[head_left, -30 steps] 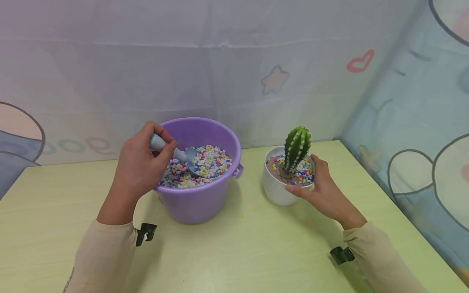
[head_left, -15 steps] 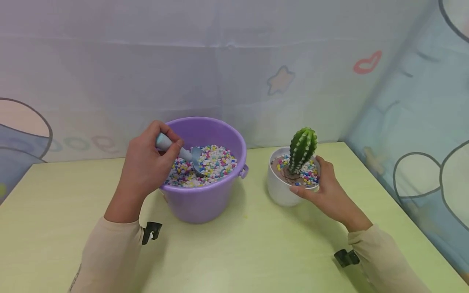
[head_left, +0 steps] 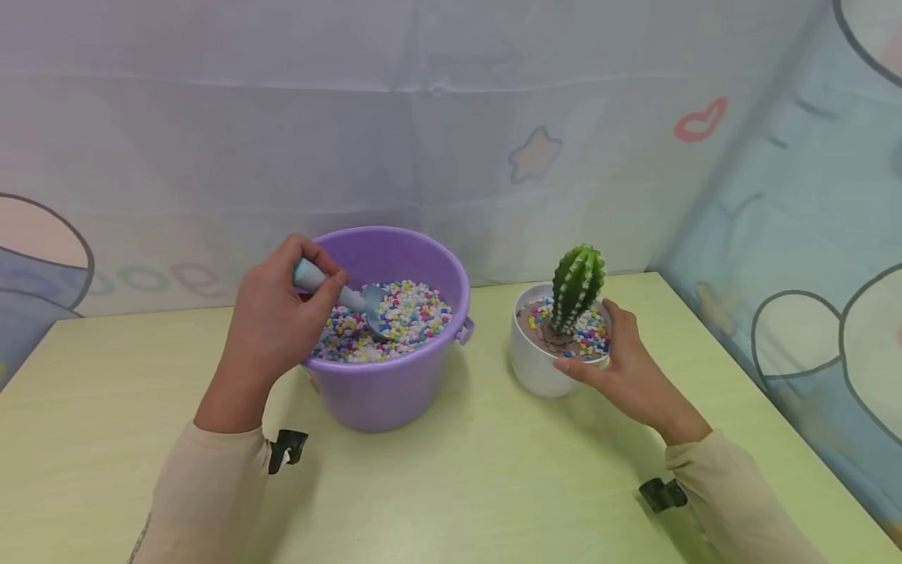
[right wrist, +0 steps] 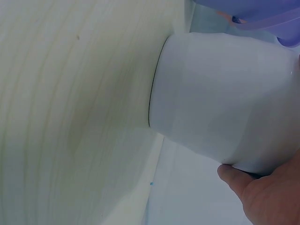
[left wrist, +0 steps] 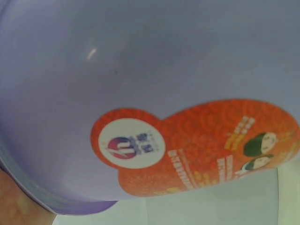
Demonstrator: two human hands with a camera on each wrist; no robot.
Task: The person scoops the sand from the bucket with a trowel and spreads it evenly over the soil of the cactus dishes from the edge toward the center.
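My left hand [head_left: 278, 313] pinches the handle of a light blue scoop [head_left: 373, 308] over the near left rim of a purple bucket [head_left: 377, 395]. The scoop's blade dips into small multicoloured pebbles [head_left: 419, 317] inside. To the right, my right hand [head_left: 627, 376] grips a white pot [head_left: 539, 372], thumb at the near rim and fingers round the right side. A green cactus [head_left: 578, 286] stands in it amid brown soil, with coloured pebbles on part of the surface. The left wrist view shows mostly the bucket's wall [left wrist: 154, 56]; the scoop is hidden there.
Bucket and pot stand apart on a pale yellow-green table [head_left: 451, 486]. Behind it hangs a printed cloth backdrop [head_left: 458, 157], which continues along the right side. A small lug [head_left: 465, 330] juts from the bucket's rim towards the pot.
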